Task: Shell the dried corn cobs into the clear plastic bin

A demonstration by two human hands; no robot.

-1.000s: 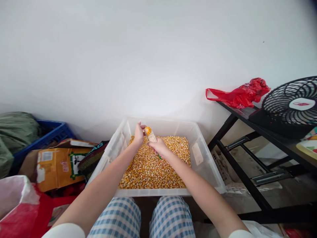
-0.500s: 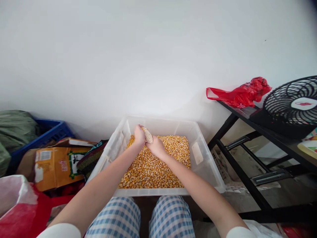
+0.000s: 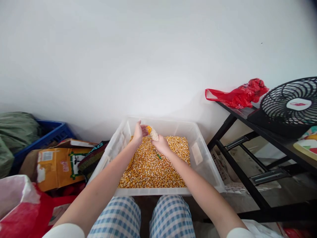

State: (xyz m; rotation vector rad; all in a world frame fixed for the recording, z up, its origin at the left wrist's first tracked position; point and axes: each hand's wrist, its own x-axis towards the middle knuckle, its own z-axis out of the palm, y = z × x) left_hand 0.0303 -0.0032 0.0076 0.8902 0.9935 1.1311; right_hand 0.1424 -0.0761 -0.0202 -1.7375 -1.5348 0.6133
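A corn cob (image 3: 154,134), stripped pale along most of its length with yellow kernels left at the far tip, is held over a bin of loose kernels. My right hand (image 3: 161,144) grips its near end, the fingers wrapped round it. By the kernel-covered tip is my left hand (image 3: 140,132), its thumb up and its fingers apart; whether the fingertips touch the cob I cannot tell. Below the hands, a clear plastic bin (image 3: 153,191) holds the loose corn kernels (image 3: 151,172). A small dark green thing (image 3: 158,154) shows on the kernels just below my right hand.
On the right, a black table (image 3: 279,135) carries a red plastic bag (image 3: 240,96) and a black fan (image 3: 294,104). To the left are a blue crate (image 3: 55,132), an orange cardboard box (image 3: 59,167) and a red-and-white bag (image 3: 22,205). A white wall (image 3: 148,59) rises behind the bin.
My left hand has come off the cob's tip and spread its fingers, showing the yellow kernels there. My right hand and the cob have shifted slightly right. The green thing has come into sight.
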